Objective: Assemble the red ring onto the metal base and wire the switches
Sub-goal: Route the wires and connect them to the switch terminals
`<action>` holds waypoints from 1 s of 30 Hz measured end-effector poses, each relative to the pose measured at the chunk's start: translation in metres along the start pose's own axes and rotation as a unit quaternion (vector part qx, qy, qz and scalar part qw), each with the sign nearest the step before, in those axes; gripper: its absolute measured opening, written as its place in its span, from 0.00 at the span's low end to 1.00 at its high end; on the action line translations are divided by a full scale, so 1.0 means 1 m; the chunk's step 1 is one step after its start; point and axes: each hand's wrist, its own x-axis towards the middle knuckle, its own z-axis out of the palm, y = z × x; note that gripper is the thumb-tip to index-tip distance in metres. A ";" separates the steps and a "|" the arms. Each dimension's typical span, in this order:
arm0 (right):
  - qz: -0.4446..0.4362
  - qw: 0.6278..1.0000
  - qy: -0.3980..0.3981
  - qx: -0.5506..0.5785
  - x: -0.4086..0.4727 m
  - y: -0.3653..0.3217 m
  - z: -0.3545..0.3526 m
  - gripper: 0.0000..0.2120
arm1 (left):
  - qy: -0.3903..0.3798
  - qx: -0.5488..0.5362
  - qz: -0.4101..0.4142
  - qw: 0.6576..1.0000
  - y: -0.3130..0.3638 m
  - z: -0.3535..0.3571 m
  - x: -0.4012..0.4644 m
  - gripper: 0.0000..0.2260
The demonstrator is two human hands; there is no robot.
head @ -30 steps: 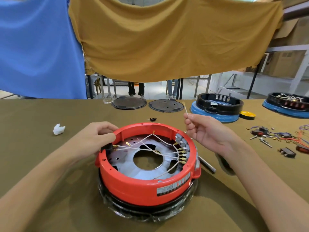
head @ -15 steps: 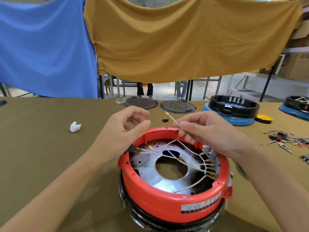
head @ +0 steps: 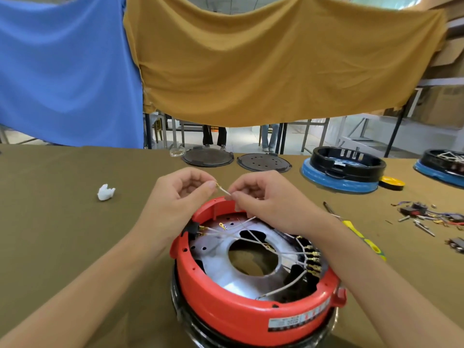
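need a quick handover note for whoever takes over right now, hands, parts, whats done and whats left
Left hand pinches the brass tip of a loose white wire; right hand pinches the same wire beside it, above the far rim.
Red ring already sits on the metal base.
Done: several wires on the right-side terminals.
Left: connect the held wire; a loose brass terminal lies on the base.

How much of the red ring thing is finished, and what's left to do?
Done: the red ring sits on the metal base, and several wires are plugged into the switch block on the right. In hand: the left hand and right hand pinch one loose wire between them. Left: connecting that wire and the loose brass terminal.
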 end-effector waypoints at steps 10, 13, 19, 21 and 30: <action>-0.047 0.997 0.020 0.064 -0.004 0.001 -0.002 0.05 | -0.067 0.027 0.047 0.996 0.004 0.005 -0.006 0.02; -0.029 0.993 -0.017 0.115 -0.005 0.003 -0.004 0.06 | -0.070 0.038 0.078 0.994 0.005 0.005 -0.007 0.05; -0.016 0.993 -0.040 0.114 -0.006 0.001 -0.004 0.11 | -0.059 0.056 0.124 0.989 0.004 0.004 -0.009 0.05; -0.012 0.993 -0.044 0.113 -0.006 0.000 -0.004 0.11 | -0.060 0.052 0.122 0.989 0.004 0.004 -0.009 0.04; 0.019 0.982 -0.091 0.167 -0.010 -0.005 -0.006 0.13 | -0.080 0.073 0.147 0.983 0.004 0.002 -0.007 0.06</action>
